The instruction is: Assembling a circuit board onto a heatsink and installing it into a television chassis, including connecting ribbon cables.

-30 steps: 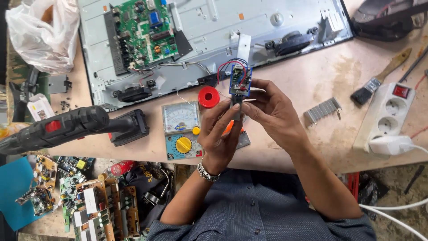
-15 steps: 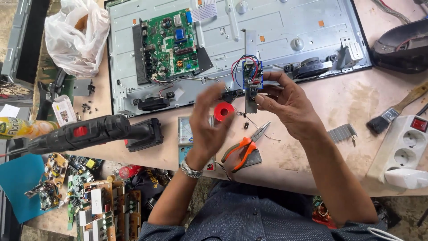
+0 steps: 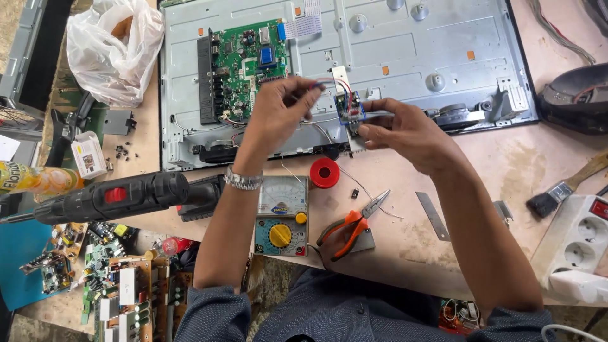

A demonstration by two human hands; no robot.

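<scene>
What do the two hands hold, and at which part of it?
The right hand pinches the small blue circuit board at its lower edge; the left hand grips its coloured wires at their upper end.

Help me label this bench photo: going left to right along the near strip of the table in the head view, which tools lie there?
Black power drill → analog multimeter → red spool → orange-handled pliers → flat metal strip → paintbrush → white power strip.
</scene>
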